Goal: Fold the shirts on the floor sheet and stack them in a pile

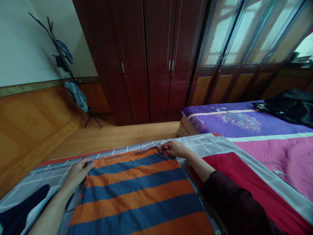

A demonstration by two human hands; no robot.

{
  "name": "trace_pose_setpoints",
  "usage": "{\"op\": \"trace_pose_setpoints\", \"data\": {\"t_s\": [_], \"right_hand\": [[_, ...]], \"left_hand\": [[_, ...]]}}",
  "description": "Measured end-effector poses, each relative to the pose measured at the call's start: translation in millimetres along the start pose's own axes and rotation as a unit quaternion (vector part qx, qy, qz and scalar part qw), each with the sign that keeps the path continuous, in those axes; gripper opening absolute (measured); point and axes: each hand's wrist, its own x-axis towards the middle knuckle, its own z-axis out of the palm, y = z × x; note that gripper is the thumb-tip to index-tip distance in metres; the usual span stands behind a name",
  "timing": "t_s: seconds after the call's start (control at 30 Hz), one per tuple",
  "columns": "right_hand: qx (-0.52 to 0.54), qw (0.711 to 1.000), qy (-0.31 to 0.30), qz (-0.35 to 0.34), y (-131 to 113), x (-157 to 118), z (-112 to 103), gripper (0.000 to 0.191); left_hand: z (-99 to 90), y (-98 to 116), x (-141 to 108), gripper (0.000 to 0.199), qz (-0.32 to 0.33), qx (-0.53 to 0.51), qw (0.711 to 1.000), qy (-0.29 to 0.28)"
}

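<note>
An orange and blue striped cloth, probably a garment [137,192], lies spread over a grey checked bedsheet [200,143]. At its far left corner, my left hand [78,171] pinches the edge between thumb and fingers. My right hand [174,148] has closed on the far right corner, where a dark trim shows. Between the two hands the far edge runs nearly straight, with slight ripples. The near end of the cloth goes out of view at the bottom.
Folded dark and light clothes [31,209] lie by my left forearm. Red fabric [234,176] is right of my right arm. Beyond are a purple bedspread [227,119], a black garment [288,106], a dark red wardrobe [146,65] and a coat stand [61,54].
</note>
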Motion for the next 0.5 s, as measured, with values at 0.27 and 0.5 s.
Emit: {"op": "trace_pose_setpoints", "data": {"t_s": [0.27, 0.5], "right_hand": [[-0.015, 0.985, 0.104, 0.134, 26, 3, -8, 0.031], [0.015, 0.969, 0.120, 0.216, 47, 6, -4, 0.022]], "left_hand": [[3.9, -3, -2, 0.038, 0.011, -0.104, 0.992, 0.063], [12.7, 2, -1, 0.042, 0.047, 0.055, 0.993, 0.096]]}}
